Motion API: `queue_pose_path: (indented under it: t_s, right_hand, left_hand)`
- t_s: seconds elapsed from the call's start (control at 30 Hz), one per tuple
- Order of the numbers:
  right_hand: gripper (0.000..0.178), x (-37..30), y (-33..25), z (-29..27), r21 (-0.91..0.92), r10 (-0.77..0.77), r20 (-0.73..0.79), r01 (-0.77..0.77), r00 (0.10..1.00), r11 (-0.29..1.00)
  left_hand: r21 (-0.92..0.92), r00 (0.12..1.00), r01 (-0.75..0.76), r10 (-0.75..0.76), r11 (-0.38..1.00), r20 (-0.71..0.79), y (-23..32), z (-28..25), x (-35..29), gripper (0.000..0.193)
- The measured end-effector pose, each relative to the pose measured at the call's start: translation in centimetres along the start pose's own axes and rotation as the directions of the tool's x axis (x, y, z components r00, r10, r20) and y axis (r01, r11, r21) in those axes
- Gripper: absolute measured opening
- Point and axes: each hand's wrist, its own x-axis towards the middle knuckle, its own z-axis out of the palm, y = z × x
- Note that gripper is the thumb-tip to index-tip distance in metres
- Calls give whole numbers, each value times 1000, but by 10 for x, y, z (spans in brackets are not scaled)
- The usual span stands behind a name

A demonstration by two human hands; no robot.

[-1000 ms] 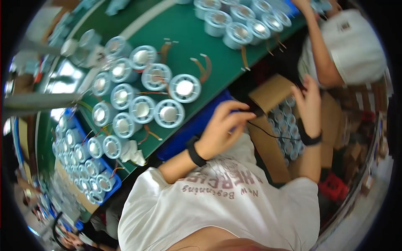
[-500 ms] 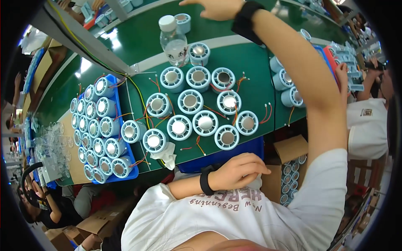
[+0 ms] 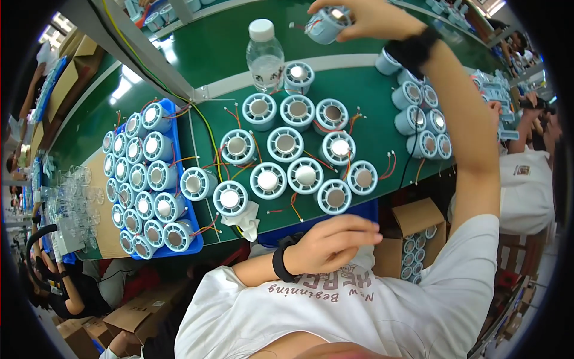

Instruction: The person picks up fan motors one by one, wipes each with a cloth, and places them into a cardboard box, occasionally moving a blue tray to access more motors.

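On the table [image 3: 375, 134], the tray [image 3: 197, 240] lies left of loose cups [image 3: 285, 144], the bottle [image 3: 265, 64] behind most of them.

**Green benches under bright light**

A green bench [image 3: 371, 107] takes up the middle of the room. A pale strip [image 3: 353, 61] crosses its far side, and beyond that lies a glossy green surface [image 3: 221, 45] that throws back white reflections [image 3: 128, 81] (lamps or windows, hard to say which). On the left a grey post [image 3: 146, 54] slants away from a small bracket [image 3: 203, 93], with a yellow-green cable [image 3: 119, 34] running beside it. The far left corner holds a bright glare [image 3: 63, 23]. Cardboard boxes [image 3: 140, 314] stand at near left, lower than the bench. Farther off, the right side blurs.
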Motion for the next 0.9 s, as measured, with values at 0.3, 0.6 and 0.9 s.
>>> queue_pose_path:
  t_s: [0.3,0.6,0.9]
  right_hand:
    - [57,-218,-74,14,539,330,187,-378,925,753]
    - [79,-334,-96,85,816,457,152,-372,876,441]
    - [82,-382,-116,130,747,525,-226,-200,821,634]
  left_hand:
    - [489,924,-221,341,844,-171,-16,22,48,82]
    - [-224,976,218,-219,950,24,-13,70,30,89]
    - [-640,806,582,-460,501,373,-15,81,23,67]
